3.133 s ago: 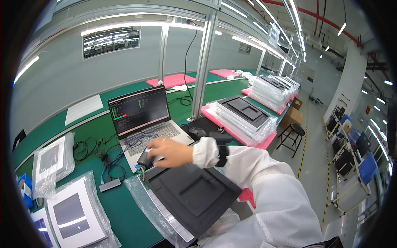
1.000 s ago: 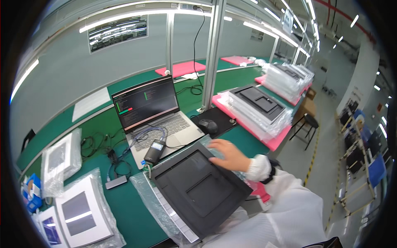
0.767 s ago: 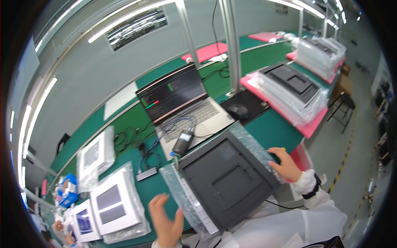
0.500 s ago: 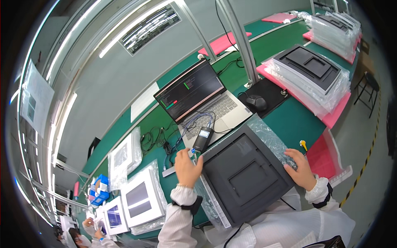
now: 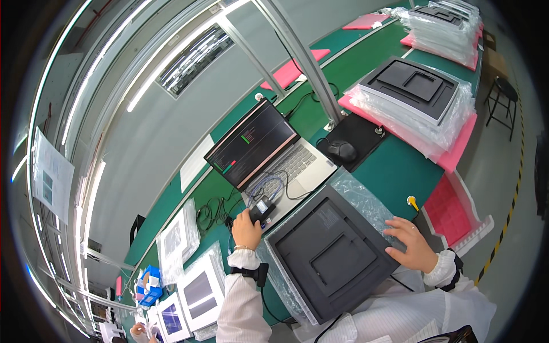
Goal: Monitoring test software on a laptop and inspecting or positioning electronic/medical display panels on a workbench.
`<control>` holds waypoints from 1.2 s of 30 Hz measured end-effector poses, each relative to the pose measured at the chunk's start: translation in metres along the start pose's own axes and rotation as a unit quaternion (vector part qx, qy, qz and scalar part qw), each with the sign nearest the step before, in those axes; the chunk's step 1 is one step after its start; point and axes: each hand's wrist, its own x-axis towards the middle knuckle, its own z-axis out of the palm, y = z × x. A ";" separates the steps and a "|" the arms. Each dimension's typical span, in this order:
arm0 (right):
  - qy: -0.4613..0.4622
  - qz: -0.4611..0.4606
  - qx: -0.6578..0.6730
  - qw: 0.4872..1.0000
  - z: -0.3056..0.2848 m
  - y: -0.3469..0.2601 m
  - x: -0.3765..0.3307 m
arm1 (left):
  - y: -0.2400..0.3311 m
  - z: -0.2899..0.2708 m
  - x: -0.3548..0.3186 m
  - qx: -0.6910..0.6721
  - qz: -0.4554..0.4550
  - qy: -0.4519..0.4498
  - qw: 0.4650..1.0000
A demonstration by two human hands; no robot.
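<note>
Left hand at black adapter by laptop — can't tell if pinching. Right hand fingers spread, beside dark panel — panel lies on clear bag, before laptop.

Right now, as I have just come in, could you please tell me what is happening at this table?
A person in white sleeves works at a green table. The left hand is at a small black box by the front left corner of the open laptop; whether it grips the box, I cannot tell. The right hand, open, is by the right edge of a black panel, which lies on clear plastic.
</note>
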 end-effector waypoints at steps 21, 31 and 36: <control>-0.056 0.010 -0.125 0.991 0.031 -0.038 0.020 | 0.091 -0.043 -0.158 -0.061 -0.077 -0.036 0.995; -0.032 0.032 -0.028 0.999 0.032 -0.044 0.021 | 0.091 -0.041 -0.164 -0.062 -0.080 0.021 0.995; -0.025 0.058 0.033 0.997 0.029 -0.042 0.021 | 0.096 -0.044 -0.163 -0.057 -0.086 0.028 0.994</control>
